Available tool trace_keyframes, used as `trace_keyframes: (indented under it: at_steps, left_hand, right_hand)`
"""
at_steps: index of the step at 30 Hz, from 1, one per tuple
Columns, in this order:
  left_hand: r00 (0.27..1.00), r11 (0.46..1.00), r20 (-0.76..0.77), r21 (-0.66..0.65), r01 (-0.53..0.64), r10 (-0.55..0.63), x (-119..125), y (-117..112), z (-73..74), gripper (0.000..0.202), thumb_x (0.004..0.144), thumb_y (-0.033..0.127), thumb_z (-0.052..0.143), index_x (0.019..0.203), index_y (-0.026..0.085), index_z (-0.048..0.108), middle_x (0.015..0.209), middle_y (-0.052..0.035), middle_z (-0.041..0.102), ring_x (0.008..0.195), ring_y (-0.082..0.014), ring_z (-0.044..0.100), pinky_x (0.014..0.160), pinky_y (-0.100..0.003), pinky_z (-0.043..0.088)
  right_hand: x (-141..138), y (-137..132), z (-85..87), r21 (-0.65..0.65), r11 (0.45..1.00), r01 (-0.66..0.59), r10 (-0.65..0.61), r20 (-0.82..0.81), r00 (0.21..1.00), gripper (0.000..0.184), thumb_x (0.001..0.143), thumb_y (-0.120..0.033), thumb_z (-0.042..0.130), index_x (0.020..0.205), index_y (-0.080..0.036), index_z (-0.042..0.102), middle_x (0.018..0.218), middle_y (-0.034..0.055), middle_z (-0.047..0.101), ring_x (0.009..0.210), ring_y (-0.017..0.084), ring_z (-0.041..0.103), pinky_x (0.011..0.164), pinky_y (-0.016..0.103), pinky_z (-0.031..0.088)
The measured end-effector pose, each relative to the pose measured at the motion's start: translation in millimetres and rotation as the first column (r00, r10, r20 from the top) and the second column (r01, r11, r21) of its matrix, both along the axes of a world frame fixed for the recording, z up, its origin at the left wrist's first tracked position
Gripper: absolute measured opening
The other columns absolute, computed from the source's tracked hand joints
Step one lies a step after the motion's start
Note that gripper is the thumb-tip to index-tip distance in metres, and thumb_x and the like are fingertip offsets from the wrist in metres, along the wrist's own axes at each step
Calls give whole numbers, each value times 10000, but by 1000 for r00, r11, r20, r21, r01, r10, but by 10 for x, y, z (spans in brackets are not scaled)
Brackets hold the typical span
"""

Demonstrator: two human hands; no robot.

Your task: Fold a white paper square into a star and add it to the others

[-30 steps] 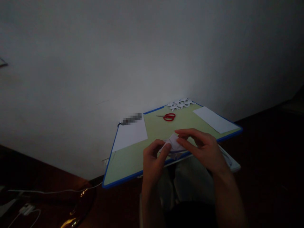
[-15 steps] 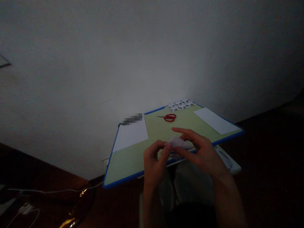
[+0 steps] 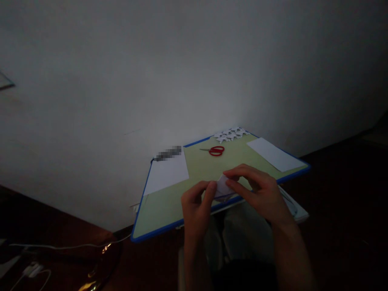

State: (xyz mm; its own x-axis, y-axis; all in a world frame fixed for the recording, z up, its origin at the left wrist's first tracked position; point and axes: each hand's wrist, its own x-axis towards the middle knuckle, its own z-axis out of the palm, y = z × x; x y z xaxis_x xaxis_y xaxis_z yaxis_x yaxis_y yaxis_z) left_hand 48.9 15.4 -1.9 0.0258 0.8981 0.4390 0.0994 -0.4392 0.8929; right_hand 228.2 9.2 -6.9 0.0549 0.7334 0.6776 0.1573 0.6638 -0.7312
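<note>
A small folded piece of white paper (image 3: pixel 223 187) is held up between my two hands, over the front edge of the table. My left hand (image 3: pixel 198 202) pinches its left side between thumb and fingers. On the other side, my right hand (image 3: pixel 257 190) grips the upper right corner with thumb and forefinger. Parts of the paper are covered by my fingertips. Beyond my hands lies a pair of scissors (image 3: pixel 216 151) with red handles, its blades pointing left. Several folded white paper pieces (image 3: pixel 230 134) sit in rows at the far edge.
The green table (image 3: pixel 163 210) has a blue rim and stands against a grey wall (image 3: pixel 182 72). One white sheet (image 3: pixel 166 173) lies on the left and another sheet (image 3: pixel 274 153) on the right. A white cable (image 3: pixel 69 245) runs at the lower left.
My right fingers have closed from a spread position onto the paper's upper corner. The paper now shows a smaller, more upright shape between my hands.
</note>
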Motion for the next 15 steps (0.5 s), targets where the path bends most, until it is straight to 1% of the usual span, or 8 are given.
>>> trace_keyframes:
  at_steps: [2,4,7,10,13,15]
  left_hand:
    - [1000,1000,9,-15,-9,9,1,-5,5,325,935,418,754,731,168,788,707,-25,717,693,-165,625,666,-259,497]
    - [999,999,42,-35,-8,9,5,-11,14,339,920,437,763,718,164,772,690,-19,691,669,-156,602,635,-251,486]
    - [997,998,59,-45,48,-46,14,-20,38,295,904,439,775,793,167,797,750,-35,737,708,-171,641,663,-256,509]
    - [994,992,1,-72,106,-106,24,-25,53,226,858,400,829,894,177,820,801,-40,775,731,-183,670,691,-265,522]
    - [989,989,-87,-100,109,-118,30,-21,43,213,830,376,862,889,176,820,776,-31,773,707,-178,661,674,-258,505]
    - [987,989,-114,-109,103,-115,29,-14,30,202,843,369,848,872,171,818,775,-32,777,708,-180,662,674,-257,502]
  right_hand:
    - [-4,-6,4,-3,1000,1,-1,1,1000,133,974,-252,757,1098,-278,797,974,28,756,897,195,698,831,346,592]
    - [-4,-12,2,-4,1000,-11,11,0,1000,128,982,-260,750,1099,-283,797,991,31,754,922,199,702,832,346,591]
    - [-3,-17,-3,1,1000,-26,26,-1,1000,121,992,-262,742,1099,-287,794,1019,33,751,964,204,708,838,341,586]
    - [-9,-15,1,15,999,-35,35,7,999,183,993,-227,739,1156,-299,781,1012,18,739,951,187,701,845,324,579]
    - [-14,-17,12,31,999,-42,40,49,998,279,1010,-188,700,1250,-318,758,1034,17,718,947,175,692,855,316,581]
    - [-6,-19,14,40,998,-38,34,104,994,307,1025,-183,668,1283,-328,751,1090,33,706,1000,187,694,881,330,589]
